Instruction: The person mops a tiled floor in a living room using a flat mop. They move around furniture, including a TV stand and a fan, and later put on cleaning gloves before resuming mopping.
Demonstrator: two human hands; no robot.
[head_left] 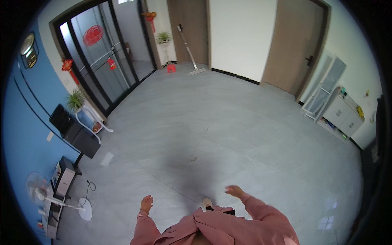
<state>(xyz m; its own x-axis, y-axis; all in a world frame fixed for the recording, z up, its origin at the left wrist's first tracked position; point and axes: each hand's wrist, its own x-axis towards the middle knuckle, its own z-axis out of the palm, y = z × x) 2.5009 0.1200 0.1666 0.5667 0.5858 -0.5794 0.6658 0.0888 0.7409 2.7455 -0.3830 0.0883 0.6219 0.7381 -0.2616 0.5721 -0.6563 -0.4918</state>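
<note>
My left hand hangs low in front of me on the left, fingers loosely bent and nothing seen in it. To the right, my right hand is held out ahead of my body, slightly blurred, its fingers relaxed and holding nothing visible. Both arms wear pink sleeves. Neither hand touches any object; grey tiled floor lies below them. One light shoe shows between the hands.
A white standing fan and low cabinet line the left wall. Farther off are a potted plant, a sliding glass door, a flat mop and a small red stool. A white cabinet stands right.
</note>
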